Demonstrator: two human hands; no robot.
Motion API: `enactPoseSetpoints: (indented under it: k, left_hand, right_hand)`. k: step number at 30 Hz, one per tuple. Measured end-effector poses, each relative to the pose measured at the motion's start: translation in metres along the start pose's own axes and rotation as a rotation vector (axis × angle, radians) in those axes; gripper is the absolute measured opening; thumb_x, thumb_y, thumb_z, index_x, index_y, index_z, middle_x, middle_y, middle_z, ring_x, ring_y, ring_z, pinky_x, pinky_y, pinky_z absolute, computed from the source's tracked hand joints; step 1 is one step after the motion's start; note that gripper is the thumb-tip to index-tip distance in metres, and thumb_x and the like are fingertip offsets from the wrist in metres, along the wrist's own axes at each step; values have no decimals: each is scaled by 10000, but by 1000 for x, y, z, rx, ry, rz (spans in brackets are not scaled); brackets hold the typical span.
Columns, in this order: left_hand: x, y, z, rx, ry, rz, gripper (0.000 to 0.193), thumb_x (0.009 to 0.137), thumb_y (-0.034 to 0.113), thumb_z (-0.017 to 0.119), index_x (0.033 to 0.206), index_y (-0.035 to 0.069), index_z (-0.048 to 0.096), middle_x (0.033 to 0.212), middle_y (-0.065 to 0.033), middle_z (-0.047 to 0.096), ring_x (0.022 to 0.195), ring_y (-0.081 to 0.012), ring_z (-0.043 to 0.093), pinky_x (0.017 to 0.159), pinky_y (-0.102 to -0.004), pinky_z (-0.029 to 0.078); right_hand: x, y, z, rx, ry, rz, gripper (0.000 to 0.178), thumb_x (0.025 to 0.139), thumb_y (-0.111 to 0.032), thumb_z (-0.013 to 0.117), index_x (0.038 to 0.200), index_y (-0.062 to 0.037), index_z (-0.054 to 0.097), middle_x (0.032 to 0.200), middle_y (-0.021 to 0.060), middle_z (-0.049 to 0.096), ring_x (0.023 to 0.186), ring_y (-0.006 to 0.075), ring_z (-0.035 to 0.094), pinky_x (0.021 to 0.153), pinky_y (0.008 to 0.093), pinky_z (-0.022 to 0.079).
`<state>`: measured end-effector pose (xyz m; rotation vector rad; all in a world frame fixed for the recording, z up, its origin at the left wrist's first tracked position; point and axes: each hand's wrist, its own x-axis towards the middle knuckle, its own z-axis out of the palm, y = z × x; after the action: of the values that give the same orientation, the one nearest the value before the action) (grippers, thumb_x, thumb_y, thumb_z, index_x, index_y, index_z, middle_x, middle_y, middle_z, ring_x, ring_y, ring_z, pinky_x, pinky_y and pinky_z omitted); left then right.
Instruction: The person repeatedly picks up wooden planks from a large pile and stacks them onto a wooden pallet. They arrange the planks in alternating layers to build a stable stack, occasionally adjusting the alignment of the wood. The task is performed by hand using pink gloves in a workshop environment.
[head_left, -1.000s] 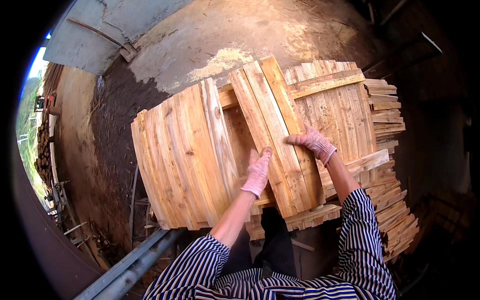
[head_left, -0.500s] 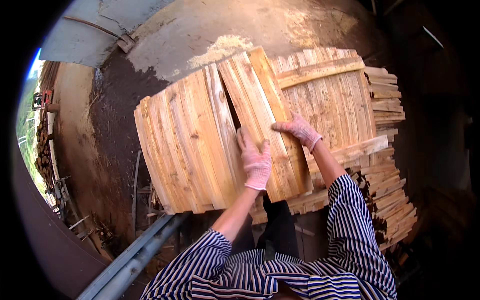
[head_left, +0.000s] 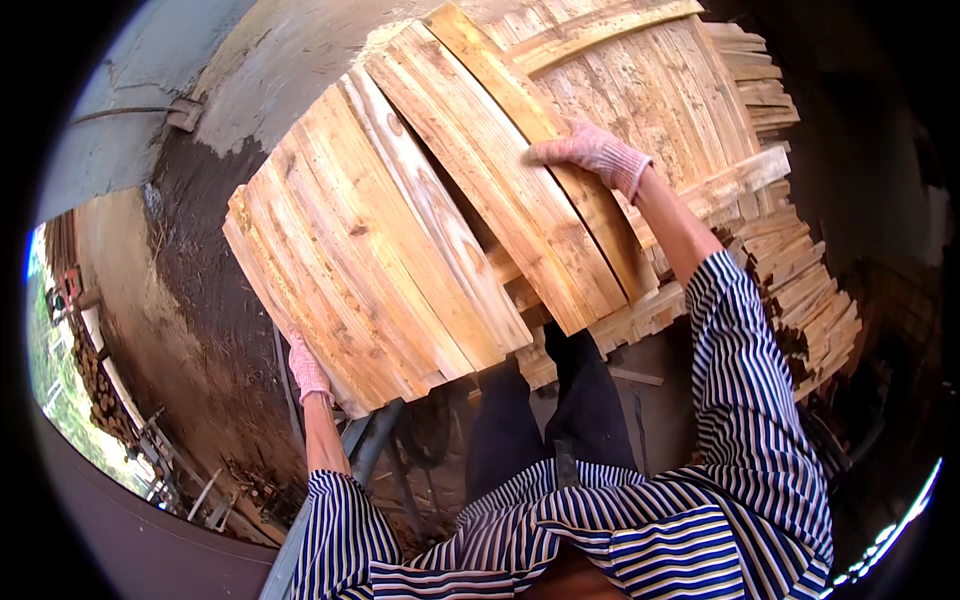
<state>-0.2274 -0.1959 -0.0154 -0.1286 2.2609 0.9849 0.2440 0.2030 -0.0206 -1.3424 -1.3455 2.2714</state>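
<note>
Head view: your left grip (head_left: 308, 368), in a pink glove, was at the outer left edge of the plank block (head_left: 340, 230), near its lower corner. Fingers were partly lost against the edge; can't tell if it was spread or pinching. Your right grip (head_left: 595, 155), same glove, lay over the narrow board (head_left: 485, 65), thumb reaching left across it to the seam with the middle boards (head_left: 480, 160). Its other fingers weren't clear, so can't tell whether it pinched the board.

The plank block sat left of centre, planks side by side, running at a slant, lower ends toward you. A dark gap split it from the middle boards, wider near you. The narrow board lay along their right side.

Right of that: a plank panel (head_left: 650, 110) with an upper crosspiece (head_left: 610, 35) and a lower crosspiece (head_left: 735, 185). A plank stack (head_left: 790, 300) showed beyond the panel's right side and toward you. Your dark trousers (head_left: 590, 410) were below the boards. Long-handled tool (head_left: 185, 113) at upper left, log pile (head_left: 105, 390) at far left.
</note>
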Motion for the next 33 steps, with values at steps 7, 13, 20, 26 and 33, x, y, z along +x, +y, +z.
enactPoseSetpoints:
  k: [7,13,20,26,33]
  left_hand:
    - [-7,-2,-15,-8,-20,8,854,949,710,536,1377,-28,571,1272,-169,663,1083,-288,655,959,-402,521]
    - [-2,4,1,-36,-104,10,791,987,653,525,1402,-20,545,1289,-174,654,1093,-293,662,986,-399,523]
    - [-5,5,-6,-67,-75,-74,780,994,606,552,1446,-26,487,1325,-190,626,1148,-321,631,1014,-450,505]
    - [-68,56,102,428,144,946,790,1016,561,508,1578,56,277,1564,-205,363,1143,-276,497,979,-435,419]
    - [-164,106,310,1145,-164,1554,875,1004,627,430,1634,77,171,1690,-181,182,1562,-339,164,1284,-516,-5]
  right_hand:
    - [-9,3,33,134,14,37,695,711,-228,956,1273,13,626,1084,122,729,916,181,704,830,323,603]
    - [14,36,29,-1,205,-92,911,714,-303,954,1413,54,493,1196,148,695,1109,237,659,1003,346,534]
    - [3,30,33,10,156,-96,995,643,-476,948,1300,154,546,1227,271,668,1169,319,633,1007,379,499]
    - [7,32,10,-175,249,-128,1080,661,-568,906,1358,158,511,1282,279,636,1180,316,623,1022,364,490]
    - [2,29,42,-303,237,-118,998,805,-729,712,1326,109,566,1239,295,664,1188,336,636,973,386,513]
